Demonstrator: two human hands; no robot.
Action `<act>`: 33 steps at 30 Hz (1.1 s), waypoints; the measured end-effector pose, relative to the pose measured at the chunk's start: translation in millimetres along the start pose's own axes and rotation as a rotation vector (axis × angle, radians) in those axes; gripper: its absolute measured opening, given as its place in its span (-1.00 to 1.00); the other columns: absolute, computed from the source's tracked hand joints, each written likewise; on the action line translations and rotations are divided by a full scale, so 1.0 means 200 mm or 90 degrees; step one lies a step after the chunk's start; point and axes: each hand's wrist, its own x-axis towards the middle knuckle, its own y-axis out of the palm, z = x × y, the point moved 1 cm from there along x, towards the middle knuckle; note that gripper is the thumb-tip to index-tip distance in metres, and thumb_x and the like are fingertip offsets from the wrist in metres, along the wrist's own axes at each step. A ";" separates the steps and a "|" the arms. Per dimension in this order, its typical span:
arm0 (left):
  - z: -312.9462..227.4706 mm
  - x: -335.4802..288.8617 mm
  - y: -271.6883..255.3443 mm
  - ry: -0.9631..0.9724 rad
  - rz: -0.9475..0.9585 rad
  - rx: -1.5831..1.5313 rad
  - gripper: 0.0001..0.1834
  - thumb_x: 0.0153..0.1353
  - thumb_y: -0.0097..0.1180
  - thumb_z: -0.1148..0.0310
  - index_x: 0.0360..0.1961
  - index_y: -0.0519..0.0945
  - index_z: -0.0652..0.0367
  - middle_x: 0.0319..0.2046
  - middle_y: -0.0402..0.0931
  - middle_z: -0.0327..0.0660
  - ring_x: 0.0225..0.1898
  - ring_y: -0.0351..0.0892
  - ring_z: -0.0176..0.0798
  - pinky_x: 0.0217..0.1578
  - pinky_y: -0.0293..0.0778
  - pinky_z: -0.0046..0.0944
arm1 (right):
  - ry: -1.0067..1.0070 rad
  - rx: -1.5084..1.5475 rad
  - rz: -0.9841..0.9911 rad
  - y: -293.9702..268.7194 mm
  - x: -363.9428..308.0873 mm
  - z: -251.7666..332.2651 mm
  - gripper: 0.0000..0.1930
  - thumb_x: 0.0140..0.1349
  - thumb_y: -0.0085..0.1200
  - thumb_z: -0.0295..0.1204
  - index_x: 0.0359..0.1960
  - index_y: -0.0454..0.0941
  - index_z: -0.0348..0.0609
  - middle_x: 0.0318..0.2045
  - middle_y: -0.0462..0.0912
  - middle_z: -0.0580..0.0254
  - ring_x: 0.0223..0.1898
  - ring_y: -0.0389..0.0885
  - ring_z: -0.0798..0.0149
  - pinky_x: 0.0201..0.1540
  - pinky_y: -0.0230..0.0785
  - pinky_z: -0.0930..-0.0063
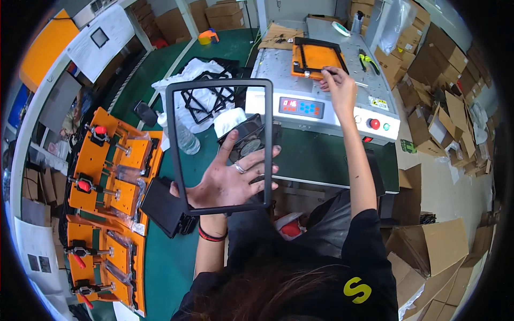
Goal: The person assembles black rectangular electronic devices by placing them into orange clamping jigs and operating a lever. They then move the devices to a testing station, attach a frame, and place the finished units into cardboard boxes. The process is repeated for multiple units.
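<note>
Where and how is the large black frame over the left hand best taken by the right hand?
By the top bar of the black frame, likely pinched from the far side: that bar is slim and uncovered, whereas the left hand spreads behind the lower part.

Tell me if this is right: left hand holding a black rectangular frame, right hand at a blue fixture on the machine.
Wrong colour: the head view shows the fixture orange, not blue. The left hand holds the black frame, and the right hand is at the fixture on the machine.
</note>
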 end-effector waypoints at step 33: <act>0.42 0.19 -0.09 -0.165 -0.092 0.151 0.16 -0.23 0.21 -0.32 0.32 -0.03 0.01 0.29 -0.17 0.38 0.29 0.00 0.24 0.20 0.03 0.14 | -0.085 -0.521 -0.029 -0.84 -0.63 0.06 -0.43 0.20 -0.07 -0.42 0.25 0.09 -0.24 0.08 0.42 -0.04 0.15 0.35 0.04 0.19 0.15 0.22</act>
